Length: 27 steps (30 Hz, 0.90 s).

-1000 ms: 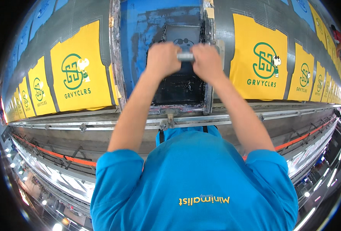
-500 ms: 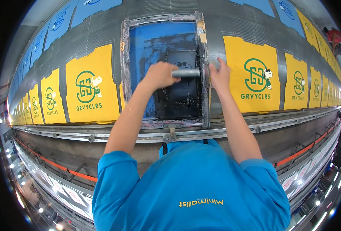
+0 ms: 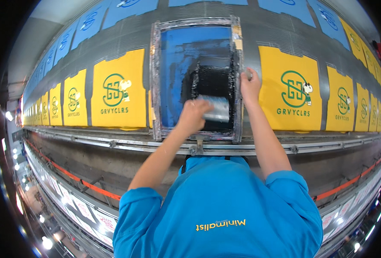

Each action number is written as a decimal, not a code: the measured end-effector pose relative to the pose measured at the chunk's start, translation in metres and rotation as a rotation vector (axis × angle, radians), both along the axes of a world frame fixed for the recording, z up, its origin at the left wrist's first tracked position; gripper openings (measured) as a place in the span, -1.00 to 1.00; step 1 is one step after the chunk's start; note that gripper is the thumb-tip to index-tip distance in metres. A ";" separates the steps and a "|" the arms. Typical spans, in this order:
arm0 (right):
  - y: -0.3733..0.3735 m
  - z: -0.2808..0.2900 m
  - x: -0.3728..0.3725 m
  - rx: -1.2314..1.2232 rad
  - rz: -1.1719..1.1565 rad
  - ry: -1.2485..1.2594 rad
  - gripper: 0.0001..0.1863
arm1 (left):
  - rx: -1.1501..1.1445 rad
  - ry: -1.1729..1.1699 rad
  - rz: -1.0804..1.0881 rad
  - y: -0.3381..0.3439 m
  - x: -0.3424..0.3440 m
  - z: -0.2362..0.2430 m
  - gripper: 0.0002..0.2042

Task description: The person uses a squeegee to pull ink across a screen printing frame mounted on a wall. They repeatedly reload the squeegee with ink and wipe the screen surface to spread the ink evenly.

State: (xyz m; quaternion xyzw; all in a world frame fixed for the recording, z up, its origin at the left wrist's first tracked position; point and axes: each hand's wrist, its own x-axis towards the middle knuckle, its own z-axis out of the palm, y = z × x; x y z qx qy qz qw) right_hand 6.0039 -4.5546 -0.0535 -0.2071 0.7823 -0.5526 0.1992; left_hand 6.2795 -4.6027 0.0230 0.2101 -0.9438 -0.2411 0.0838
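Note:
A screen frame [image 3: 156,77] with crusted edges surrounds blue mesh [image 3: 172,56] and a patch of wet black ink [image 3: 212,81]. My left hand [image 3: 192,116], low over the screen, is closed on a wide silvery squeegee [image 3: 218,110] that lies across the lower part of the ink and is slightly blurred. My right hand [image 3: 249,88] is at the frame's right edge, fingers curled on a small grey fitting [image 3: 254,75]. Yellow fabric pieces [image 3: 287,60] with green emblems and a white cartoon dog lie either side of the frame.
Rows of blue fabric pieces [image 3: 207,5] and more yellow ones curve along the dark printing table [image 3: 251,30]. A metal rail [image 3: 263,149] runs along the near edge, above an orange bar [image 3: 96,187]. White printed pieces show behind me. A small red shape, partly hidden, is at far right.
Both hands held the squeegee earlier; my right hand has left it for the frame's edge. My left hand has brought the squeegee lower. Black ink now covers the dog image on the mesh.

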 end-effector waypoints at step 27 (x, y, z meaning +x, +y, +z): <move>-0.227 0.055 0.414 0.047 -0.108 -0.018 -0.61 | 0.191 -0.155 0.117 -0.194 0.408 0.037 -0.39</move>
